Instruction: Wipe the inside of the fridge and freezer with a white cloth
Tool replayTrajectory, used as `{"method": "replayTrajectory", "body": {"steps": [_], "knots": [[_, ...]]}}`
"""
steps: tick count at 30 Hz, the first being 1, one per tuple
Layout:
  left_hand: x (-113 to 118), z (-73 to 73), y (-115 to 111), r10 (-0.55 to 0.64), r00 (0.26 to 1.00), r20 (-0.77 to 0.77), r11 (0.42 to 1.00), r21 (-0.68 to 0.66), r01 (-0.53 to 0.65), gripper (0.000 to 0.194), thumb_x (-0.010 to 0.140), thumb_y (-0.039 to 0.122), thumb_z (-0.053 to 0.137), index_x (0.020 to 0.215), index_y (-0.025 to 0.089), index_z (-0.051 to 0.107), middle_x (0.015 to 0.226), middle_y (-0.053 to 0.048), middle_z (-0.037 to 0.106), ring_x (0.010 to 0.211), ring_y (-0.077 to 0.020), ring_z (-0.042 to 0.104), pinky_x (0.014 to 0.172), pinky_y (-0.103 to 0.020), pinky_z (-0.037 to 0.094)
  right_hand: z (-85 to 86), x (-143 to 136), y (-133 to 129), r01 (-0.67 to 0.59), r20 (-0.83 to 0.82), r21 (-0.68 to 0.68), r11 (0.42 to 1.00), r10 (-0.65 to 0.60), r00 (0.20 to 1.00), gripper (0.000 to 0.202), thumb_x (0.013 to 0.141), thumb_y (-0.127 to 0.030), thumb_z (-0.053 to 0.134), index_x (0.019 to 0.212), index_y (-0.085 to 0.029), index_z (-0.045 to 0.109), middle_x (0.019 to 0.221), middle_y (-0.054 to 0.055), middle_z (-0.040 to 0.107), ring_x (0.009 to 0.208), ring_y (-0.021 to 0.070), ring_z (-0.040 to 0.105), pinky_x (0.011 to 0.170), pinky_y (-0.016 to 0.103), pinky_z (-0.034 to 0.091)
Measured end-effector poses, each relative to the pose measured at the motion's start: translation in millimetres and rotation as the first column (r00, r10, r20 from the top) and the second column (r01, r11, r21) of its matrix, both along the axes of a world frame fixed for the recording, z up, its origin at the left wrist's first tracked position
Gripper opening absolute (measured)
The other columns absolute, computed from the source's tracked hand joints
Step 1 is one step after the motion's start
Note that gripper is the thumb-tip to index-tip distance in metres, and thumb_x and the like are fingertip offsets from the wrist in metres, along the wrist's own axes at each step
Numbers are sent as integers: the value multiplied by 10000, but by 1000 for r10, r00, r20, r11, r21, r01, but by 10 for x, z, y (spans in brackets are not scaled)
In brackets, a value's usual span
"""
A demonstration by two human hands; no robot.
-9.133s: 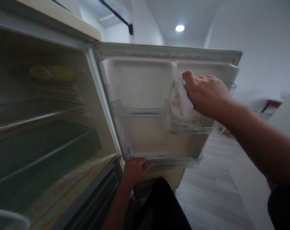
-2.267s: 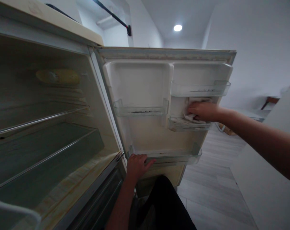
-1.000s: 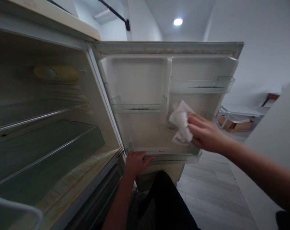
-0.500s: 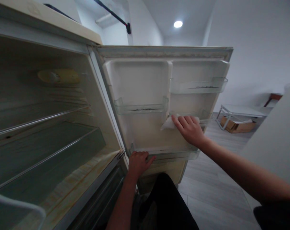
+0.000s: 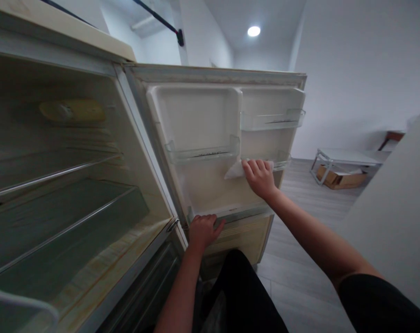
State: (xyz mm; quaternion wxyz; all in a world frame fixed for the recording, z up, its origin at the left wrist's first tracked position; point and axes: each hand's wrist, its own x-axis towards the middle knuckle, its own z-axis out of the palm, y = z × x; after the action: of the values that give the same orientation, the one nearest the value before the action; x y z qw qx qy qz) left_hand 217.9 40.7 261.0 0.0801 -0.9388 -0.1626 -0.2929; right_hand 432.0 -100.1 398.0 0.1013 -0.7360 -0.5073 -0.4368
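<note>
My right hand [image 5: 260,178] is closed on a crumpled white wipe [image 5: 234,170], which pokes out on both sides of the fingers. It is at the clear right-hand middle bin [image 5: 282,161] of the open refrigerator door [image 5: 210,192]. My left hand [image 5: 203,230] hooks its fingers over the rim of the clear bottom door bin [image 5: 244,215], near the hinge side, with the thumb pointing right. Two higher clear bins, the left bin [image 5: 203,152] and the upper right bin [image 5: 272,120], hold nothing that I can see.
Left of the door is the refrigerator's stained inside, with a glass shelf [image 5: 57,178] and a yellowed lamp cover [image 5: 73,111]. My dark-clothed knee [image 5: 241,286] is below the door. A white bench [image 5: 348,158] stands over a cardboard box [image 5: 342,178] on the right.
The door's free edge has shifted left in view and the door looks narrower. My right hand has moved left with the wipe. My left hand stays at the bottom bin.
</note>
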Motion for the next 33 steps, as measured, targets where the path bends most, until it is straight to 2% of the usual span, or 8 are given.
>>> {"method": "replayTrajectory", "body": {"steps": [6, 13, 16, 19, 24, 28, 33], "knots": [[32, -21, 9, 5, 1000, 5, 1000, 12, -5, 479, 997, 564, 468, 784, 191, 681, 736, -79, 734, 720, -277, 717, 739, -403, 467, -71, 267, -72, -8, 20, 48, 999, 7, 1000, 407, 1052, -237, 365, 1376, -195, 609, 1125, 148, 652, 995, 285, 494, 914, 425, 335], [-7, -33, 5, 2, 1000, 28, 1000, 7, -2, 451, 994, 549, 482, 765, 207, 668, 726, -68, 731, 711, -266, 707, 748, -402, 461, -89, 753, -562, 51, -13, 120, 991, -50, 999, 377, 997, -258, 442, 1299, -152, 641, 1131, 167, 643, 1102, 315, 514, 1088, 486, 361], [-12, -26, -5, 3, 999, 35, 1000, 14, -4, 445, 993, 545, 491, 760, 208, 664, 737, -63, 735, 719, -265, 708, 748, -400, 460, -107, 996, -745, 24, -37, 131, 991, -19, 999, 394, 990, -277, 427, 1294, -131, 631, 1130, 180, 639, 1145, 318, 519, 1141, 488, 355], [-15, -21, -18, -2, 999, 43, 1000, 11, 2, 446, 994, 541, 495, 751, 205, 657, 730, -54, 731, 712, -264, 709, 747, -403, 460, -129, 1111, -797, -7, -39, 144, 990, 12, 999, 399, 979, -329, 445, 1263, -124, 636, 1100, 179, 648, 1136, 316, 534, 1155, 479, 357], [-21, -16, -34, 12, 999, 49, 1000, -7, -12, 441, 991, 540, 499, 756, 205, 662, 731, -55, 732, 718, -263, 712, 770, -411, 465, -135, 925, -679, 17, -67, 195, 981, -4, 998, 356, 959, -392, 499, 1154, -149, 673, 1023, 161, 661, 1062, 321, 546, 1098, 490, 364], [-33, -18, -21, 7, 1000, 29, 1000, -20, -6, 449, 994, 539, 486, 765, 203, 676, 738, -65, 738, 719, -265, 713, 760, -413, 465, -116, 579, -475, 26, -100, 202, 979, -6, 995, 314, 975, -352, 486, 1126, -175, 697, 1022, 149, 674, 1030, 311, 545, 1008, 462, 353], [-47, -11, -23, 18, 1000, 23, 1000, -20, -18, 464, 990, 547, 481, 764, 197, 683, 730, -71, 735, 717, -270, 713, 762, -419, 470, -51, 73, -137, -45, -118, 107, 993, 57, 991, 326, 1016, -323, 452, 1199, -205, 695, 1085, 128, 683, 1015, 291, 545, 950, 424, 331]]}}
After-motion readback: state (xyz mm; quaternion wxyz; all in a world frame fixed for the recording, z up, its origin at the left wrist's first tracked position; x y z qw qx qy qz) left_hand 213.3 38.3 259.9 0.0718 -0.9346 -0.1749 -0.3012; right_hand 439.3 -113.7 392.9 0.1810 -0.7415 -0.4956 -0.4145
